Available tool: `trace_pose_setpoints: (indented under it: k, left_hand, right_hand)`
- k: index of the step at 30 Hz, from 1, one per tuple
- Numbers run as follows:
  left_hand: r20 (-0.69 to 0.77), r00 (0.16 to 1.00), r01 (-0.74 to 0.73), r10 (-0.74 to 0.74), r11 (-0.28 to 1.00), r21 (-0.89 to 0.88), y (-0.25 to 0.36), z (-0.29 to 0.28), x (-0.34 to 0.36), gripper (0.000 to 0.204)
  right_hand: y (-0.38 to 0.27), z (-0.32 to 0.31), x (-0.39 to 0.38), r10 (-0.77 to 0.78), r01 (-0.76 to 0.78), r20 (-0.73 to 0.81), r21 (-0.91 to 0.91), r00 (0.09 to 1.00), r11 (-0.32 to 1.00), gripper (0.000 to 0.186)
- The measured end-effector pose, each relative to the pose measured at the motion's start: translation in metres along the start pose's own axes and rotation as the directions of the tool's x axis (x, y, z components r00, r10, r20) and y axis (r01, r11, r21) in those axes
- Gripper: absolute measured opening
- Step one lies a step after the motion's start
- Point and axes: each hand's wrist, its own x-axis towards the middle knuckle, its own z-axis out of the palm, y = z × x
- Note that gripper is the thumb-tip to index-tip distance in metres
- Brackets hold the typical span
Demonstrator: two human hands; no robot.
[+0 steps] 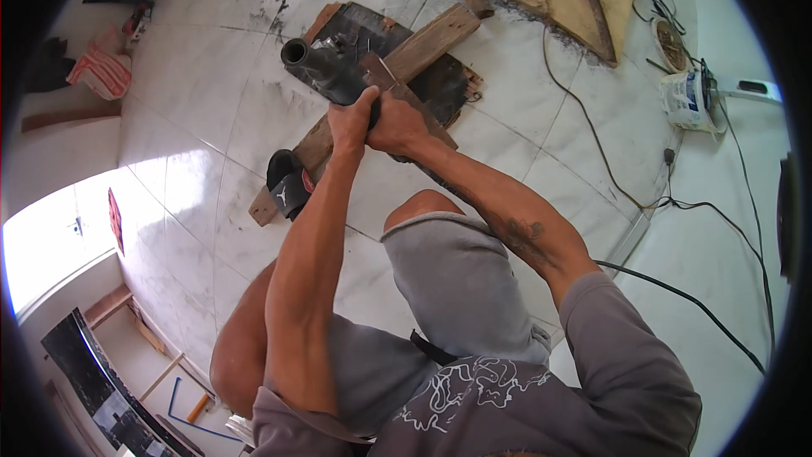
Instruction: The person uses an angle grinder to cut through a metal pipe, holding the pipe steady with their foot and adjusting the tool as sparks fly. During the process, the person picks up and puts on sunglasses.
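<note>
- Left hand (349, 124): fingers wrapped round black tool (332, 76)
- Right hand (397, 125): closed on same tool, just beside left hand
- Tool: over wooden beam (437, 42), round open end toward upper left; contact with wood cannot be told
- Beam: slanting across black board (444, 89) on tiled floor (507, 140)
- Black sandal (289, 188): at beam's near end

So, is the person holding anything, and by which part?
A black, tube-ended tool, gripped by its section nearest the person, away from its round open mouth, with left fingers and right fingers.
</note>
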Motion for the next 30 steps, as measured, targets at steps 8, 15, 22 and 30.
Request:
trace_pose_setpoints:
  k: [8, 15, 22, 30]
  left_hand:
    - [-0.028, 1.000, -0.007, 0.006, 1.000, -0.022, -0.030, -0.015, 0.023, 0.052]
    - [-0.002, 0.999, 0.044, -0.044, 0.998, 0.053, -0.037, -0.009, 0.027, 0.047]
    - [-0.090, 0.995, 0.067, -0.053, 0.985, 0.160, -0.049, -0.011, 0.034, 0.050]
    - [-0.113, 0.990, 0.096, -0.086, 0.992, 0.083, -0.050, -0.002, 0.037, 0.073]
  right_hand:
    - [0.007, 0.039, 0.019, 0.039, -0.040, -0.019, -0.028, 0.999, 0.999, 0.063]
    - [0.013, 0.040, 0.024, 0.039, -0.044, -0.041, -0.132, 0.998, 0.990, 0.060]
    - [0.006, 0.041, 0.025, 0.036, -0.045, -0.056, -0.166, 0.998, 0.985, 0.063]
    - [0.023, 0.041, 0.034, -0.004, -0.006, -0.054, -0.186, 0.999, 0.983, 0.065]
